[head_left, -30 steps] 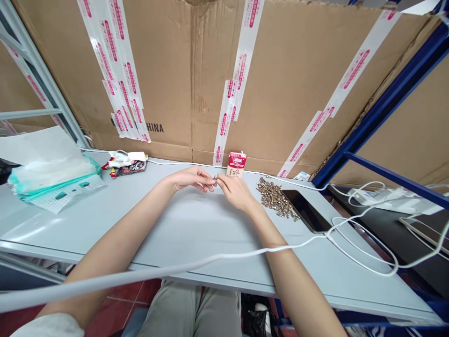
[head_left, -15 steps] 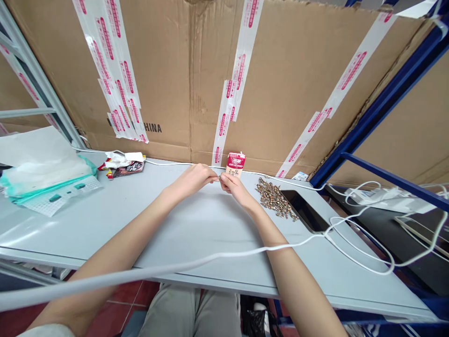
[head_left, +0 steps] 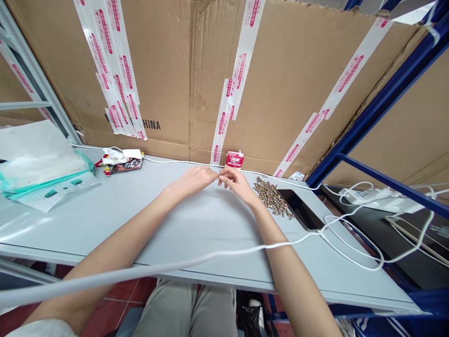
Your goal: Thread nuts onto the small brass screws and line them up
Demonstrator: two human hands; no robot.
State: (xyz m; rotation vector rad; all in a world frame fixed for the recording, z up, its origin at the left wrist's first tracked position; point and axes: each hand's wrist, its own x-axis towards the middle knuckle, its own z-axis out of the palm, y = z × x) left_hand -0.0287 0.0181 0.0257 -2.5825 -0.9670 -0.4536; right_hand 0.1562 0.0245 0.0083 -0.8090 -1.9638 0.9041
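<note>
Left hand point(head_left: 192, 181) and right hand point(head_left: 239, 183) together at the far part of the grey table point(head_left: 105, 210), forearms resting on it and angled inward. Fingers point(head_left: 212, 173) of both hands close together, tips almost meeting just in front of a small red-and-white drink carton point(head_left: 234, 160); any small piece pinched between them too tiny to make out, so no telling whether clamped on something or merely near each other. Just beside the right hand, a loose pile of small brass-coloured metal pieces point(head_left: 271, 198) on the table, partly against the edge of a black tablet point(head_left: 298, 209). Farther left, a torn snack wrapper point(head_left: 126, 165) and a teal-edged plastic pack point(head_left: 45, 161) beside a white perforated sheet point(head_left: 58, 189). A white cable point(head_left: 210, 254) across the view, above the right forearm and out past the table's right side. Behind the table, a cardboard wall point(head_left: 298, 79) strapped with red-printed packing tape point(head_left: 231, 89), and a blue metal shelf frame point(head_left: 379, 112) at right. Below the table edge, khaki trousers point(head_left: 185, 311) on the person's lap.
</note>
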